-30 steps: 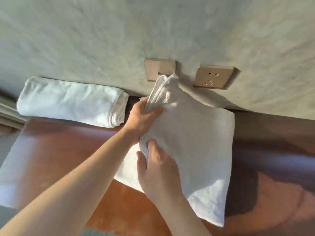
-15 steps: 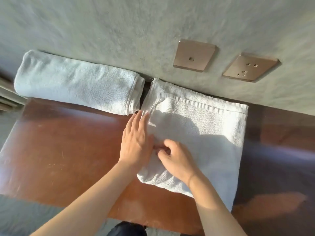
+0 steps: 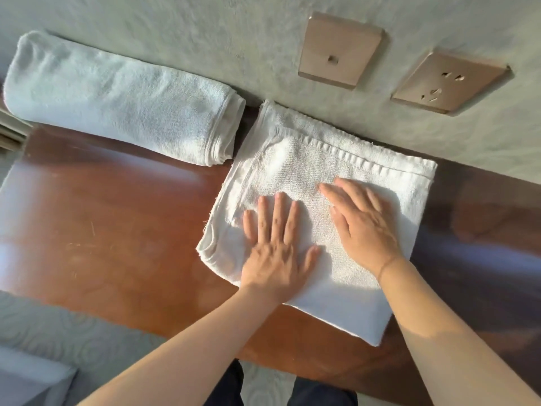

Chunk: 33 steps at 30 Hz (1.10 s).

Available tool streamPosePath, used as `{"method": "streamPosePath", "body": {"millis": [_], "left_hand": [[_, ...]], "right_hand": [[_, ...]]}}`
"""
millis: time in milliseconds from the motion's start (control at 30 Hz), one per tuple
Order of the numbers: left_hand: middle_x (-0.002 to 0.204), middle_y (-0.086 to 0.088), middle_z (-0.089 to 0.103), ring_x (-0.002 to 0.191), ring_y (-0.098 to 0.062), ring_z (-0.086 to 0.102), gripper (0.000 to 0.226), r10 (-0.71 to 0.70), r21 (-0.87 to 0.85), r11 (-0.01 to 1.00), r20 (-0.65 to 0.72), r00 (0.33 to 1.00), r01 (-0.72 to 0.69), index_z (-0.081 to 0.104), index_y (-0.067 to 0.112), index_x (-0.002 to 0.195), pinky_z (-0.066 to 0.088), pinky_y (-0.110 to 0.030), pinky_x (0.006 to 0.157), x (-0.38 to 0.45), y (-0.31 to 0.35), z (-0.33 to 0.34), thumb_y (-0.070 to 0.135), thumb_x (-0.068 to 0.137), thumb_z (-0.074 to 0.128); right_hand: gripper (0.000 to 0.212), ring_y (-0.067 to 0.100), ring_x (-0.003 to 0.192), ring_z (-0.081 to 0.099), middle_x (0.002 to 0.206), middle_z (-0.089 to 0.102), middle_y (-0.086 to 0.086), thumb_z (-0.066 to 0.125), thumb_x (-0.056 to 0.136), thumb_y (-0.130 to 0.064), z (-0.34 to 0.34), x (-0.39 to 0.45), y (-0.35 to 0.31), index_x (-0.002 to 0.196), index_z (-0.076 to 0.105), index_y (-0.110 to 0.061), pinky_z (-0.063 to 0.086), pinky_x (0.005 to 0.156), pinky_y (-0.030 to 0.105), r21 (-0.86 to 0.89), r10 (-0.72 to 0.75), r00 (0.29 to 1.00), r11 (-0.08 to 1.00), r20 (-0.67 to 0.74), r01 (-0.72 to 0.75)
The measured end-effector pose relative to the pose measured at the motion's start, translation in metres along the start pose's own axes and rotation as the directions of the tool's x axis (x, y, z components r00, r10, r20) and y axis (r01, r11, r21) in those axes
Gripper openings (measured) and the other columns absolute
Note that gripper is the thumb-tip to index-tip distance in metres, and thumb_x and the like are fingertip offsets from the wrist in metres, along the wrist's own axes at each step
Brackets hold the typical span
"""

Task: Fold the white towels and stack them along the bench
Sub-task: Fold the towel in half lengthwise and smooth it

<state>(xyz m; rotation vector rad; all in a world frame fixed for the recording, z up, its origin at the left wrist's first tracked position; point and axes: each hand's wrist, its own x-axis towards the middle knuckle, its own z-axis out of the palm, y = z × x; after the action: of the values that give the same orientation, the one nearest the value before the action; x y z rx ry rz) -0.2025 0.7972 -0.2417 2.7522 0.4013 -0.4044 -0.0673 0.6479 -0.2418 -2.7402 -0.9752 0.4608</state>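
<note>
A folded white towel (image 3: 295,159) lies flat on the brown wooden bench (image 3: 117,224), its far edge against the wall. My left hand (image 3: 278,250) rests palm-down on its near left part, fingers spread. My right hand (image 3: 363,224) lies flat on its middle, fingers pointing left and away. Neither hand grips the cloth. A second white towel (image 3: 117,98), folded thick and long, lies to the left along the wall, almost touching the first one.
Two bronze wall plates sit above the towel: a switch plate (image 3: 339,51) and a socket (image 3: 448,83). The bench's near edge runs diagonally below my arms, with pale patterned floor (image 3: 73,332) beyond it. Dark shadow covers the bench at the right.
The towel, held up by one corner a second ago, was laid down folded against the wall. Both hands let go of it and now lie flat and spread on top.
</note>
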Motion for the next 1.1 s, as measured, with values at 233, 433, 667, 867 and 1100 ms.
{"method": "streamPosePath", "body": {"millis": [233, 433, 667, 867, 1100], "left_hand": [[0.169, -0.001, 0.016, 0.157, -0.027, 0.005, 0.079, 0.465, 0.126, 0.88, -0.032, 0.885, -0.458, 0.02, 0.023, 0.162, 0.008, -0.053, 0.125, 0.041, -0.032, -0.014, 0.067, 0.098, 0.035], [0.17, 0.0, 0.012, 0.157, -0.027, 0.005, 0.055, 0.648, 0.332, 0.707, 0.051, 0.76, -0.625, 0.021, 0.036, 0.16, 0.007, -0.051, 0.126, 0.104, -0.041, -0.035, 0.052, 0.107, 0.022], [0.168, -0.006, 0.016, 0.157, -0.028, 0.007, 0.054, 0.185, -0.007, 0.982, -0.186, 0.965, -0.19, 0.035, 0.026, 0.157, 0.003, -0.046, 0.127, 0.047, 0.035, -0.005, 0.037, 0.106, 0.024], [0.169, -0.004, 0.016, 0.157, -0.026, 0.008, 0.062, 0.107, 0.02, 0.994, -0.221, 0.969, -0.105, 0.023, 0.022, 0.161, 0.01, -0.049, 0.126, 0.018, 0.049, 0.023, 0.041, 0.104, 0.036], [0.157, 0.004, 0.041, 0.139, -0.025, 0.035, 0.036, -0.128, -0.242, 0.969, -0.353, 0.927, 0.042, 0.056, 0.023, 0.137, 0.028, -0.047, 0.113, 0.059, 0.023, -0.013, 0.029, 0.103, 0.048]], "right_hand": [[0.05, 0.026, 0.147, 0.037, 0.164, 0.034, 0.0, 0.034, 0.106, -0.033, 0.027, -0.065, -0.012, 0.155, 0.039, -0.027, 0.034, 0.114, 0.049, 0.068, 0.312, 0.92, 0.95, -0.239, -0.304], [0.06, 0.029, 0.136, 0.045, 0.157, 0.043, 0.007, 0.047, 0.096, -0.04, 0.04, -0.119, -0.069, 0.154, 0.04, -0.025, 0.03, 0.107, 0.047, 0.095, 0.541, 0.829, 0.841, -0.144, -0.532], [0.026, 0.033, 0.092, 0.057, 0.103, 0.058, 0.007, 0.051, 0.096, -0.03, 0.011, -0.089, 0.0, 0.117, 0.059, -0.017, 0.043, 0.084, 0.045, 0.185, 0.334, 0.892, 0.939, -0.305, -0.289], [0.041, 0.038, 0.111, 0.054, 0.12, 0.058, 0.016, 0.062, 0.096, -0.029, -0.023, -0.024, 0.04, 0.13, 0.055, -0.008, 0.041, 0.093, 0.048, 0.342, 0.566, 0.752, 0.818, -0.338, -0.462], [0.02, 0.038, 0.113, 0.058, 0.117, 0.066, 0.015, 0.053, 0.102, -0.017, -0.046, -0.003, 0.054, 0.119, 0.058, -0.008, 0.035, 0.089, 0.036, 0.518, 0.658, 0.718, 0.706, -0.228, -0.483]]}}
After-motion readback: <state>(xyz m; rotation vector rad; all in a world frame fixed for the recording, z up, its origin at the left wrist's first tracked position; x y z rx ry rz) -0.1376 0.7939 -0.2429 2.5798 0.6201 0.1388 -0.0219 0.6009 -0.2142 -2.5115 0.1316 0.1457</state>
